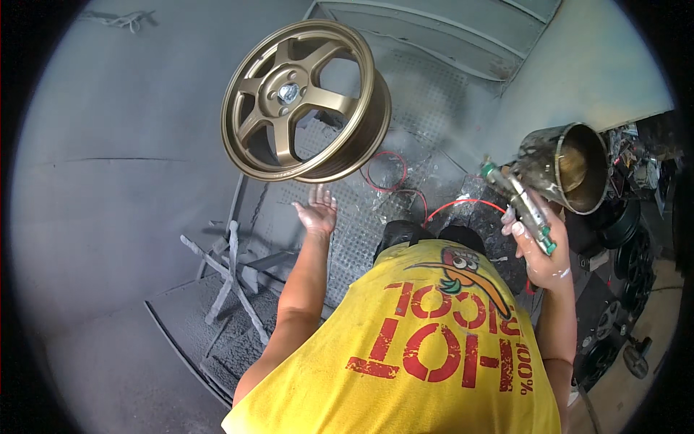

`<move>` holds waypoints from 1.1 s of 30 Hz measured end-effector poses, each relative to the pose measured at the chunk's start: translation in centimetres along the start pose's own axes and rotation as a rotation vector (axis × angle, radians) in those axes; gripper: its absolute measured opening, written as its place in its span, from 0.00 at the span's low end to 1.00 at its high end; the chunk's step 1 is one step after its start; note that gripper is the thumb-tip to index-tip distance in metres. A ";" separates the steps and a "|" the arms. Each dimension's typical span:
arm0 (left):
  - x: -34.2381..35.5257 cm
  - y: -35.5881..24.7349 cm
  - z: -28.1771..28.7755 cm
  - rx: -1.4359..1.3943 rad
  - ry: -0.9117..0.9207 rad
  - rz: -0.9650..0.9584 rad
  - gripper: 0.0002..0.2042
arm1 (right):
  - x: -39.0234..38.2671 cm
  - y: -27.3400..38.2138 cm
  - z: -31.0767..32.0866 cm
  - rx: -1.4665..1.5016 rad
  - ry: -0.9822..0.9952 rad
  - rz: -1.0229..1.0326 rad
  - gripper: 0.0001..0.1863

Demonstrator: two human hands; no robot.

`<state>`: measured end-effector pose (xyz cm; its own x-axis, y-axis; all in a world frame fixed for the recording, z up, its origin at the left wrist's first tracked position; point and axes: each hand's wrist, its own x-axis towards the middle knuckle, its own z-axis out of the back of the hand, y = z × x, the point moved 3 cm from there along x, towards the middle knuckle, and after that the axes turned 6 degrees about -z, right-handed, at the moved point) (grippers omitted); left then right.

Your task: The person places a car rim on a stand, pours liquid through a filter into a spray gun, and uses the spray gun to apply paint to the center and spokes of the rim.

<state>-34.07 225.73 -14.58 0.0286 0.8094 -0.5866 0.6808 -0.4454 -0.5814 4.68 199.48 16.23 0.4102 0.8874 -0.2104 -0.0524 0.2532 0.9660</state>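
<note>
A bronze six-spoke car wheel rim (334, 101) hangs tilted in front of me, its barrel turned to the right. Below its lower edge my left hand (316, 211) is open, palm up and fingers spread, dusted with pale paint. Whether the fingertips touch the rim I cannot tell. To the right, my right hand (546, 253) is wrapped round a spray gun (522, 201) with green end fittings, its nozzle pointing up and left toward the wheel. A paint-stained, open metal cup (538, 165) adjoins the gun; their joint is hidden.
A red air hose (463, 202) loops across the paint-spattered floor. At lower left stands a paint-crusted stand with crossed arms (233, 271). A grey wall (123, 195) rises on the left. More wheels (635, 264) are stacked at far right.
</note>
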 end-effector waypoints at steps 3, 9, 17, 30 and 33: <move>-2.0 3.5 0.3 0.082 0.001 0.138 0.44 | -0.6 -0.5 -0.3 0.125 0.261 -0.278 0.24; -5.0 8.7 -1.2 0.046 0.042 0.289 0.43 | -0.8 -2.4 -1.9 0.032 0.394 -0.199 0.27; -5.1 7.6 -7.7 -0.161 0.127 0.153 0.43 | 0.3 -1.6 0.8 -0.148 -0.019 0.006 0.25; -2.2 -0.3 -3.5 -0.089 -0.009 0.037 0.46 | -2.5 0.8 0.9 -0.044 0.164 -0.077 0.32; -1.7 -1.2 -2.5 -0.087 -0.039 -0.020 0.46 | -0.4 1.2 1.4 -0.129 -0.005 0.078 0.22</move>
<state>-33.10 225.84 -11.41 -0.0127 0.8018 -0.5975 0.7418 -0.3931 -0.5433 5.72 198.92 17.71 0.4044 0.9046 -0.1343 -0.2006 0.2310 0.9521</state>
